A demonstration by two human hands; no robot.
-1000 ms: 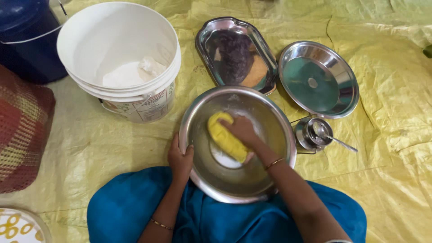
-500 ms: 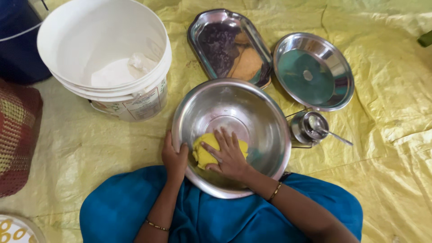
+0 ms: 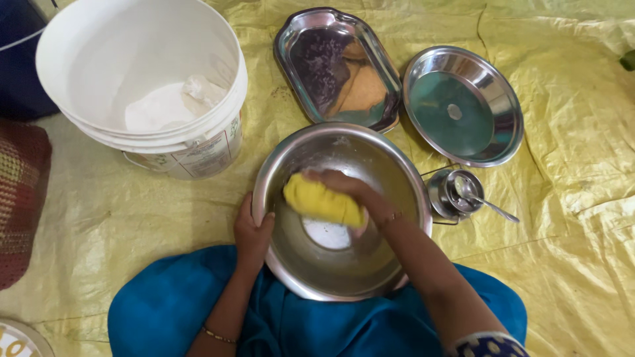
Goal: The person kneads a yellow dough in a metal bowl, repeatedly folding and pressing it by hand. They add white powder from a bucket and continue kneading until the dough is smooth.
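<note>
The yellow cloth (image 3: 323,200) sits inside the steel bowl (image 3: 390,178), pressed by the right hand (image 3: 350,188), fingers closed on it. The left hand (image 3: 251,228) grips the rim — a hard scrub could tip the bowl against the small cup (image 3: 453,193) just beside it.

The floor is covered by a crinkled yellow plastic sheet (image 3: 582,198), creased and folded, shiny where soft, even light falls on it. At the left edge lies a red and brown checked cushion (image 3: 20,198). A dark blue container (image 3: 16,73) stands in the upper left corner. No walls or windows show.
</note>
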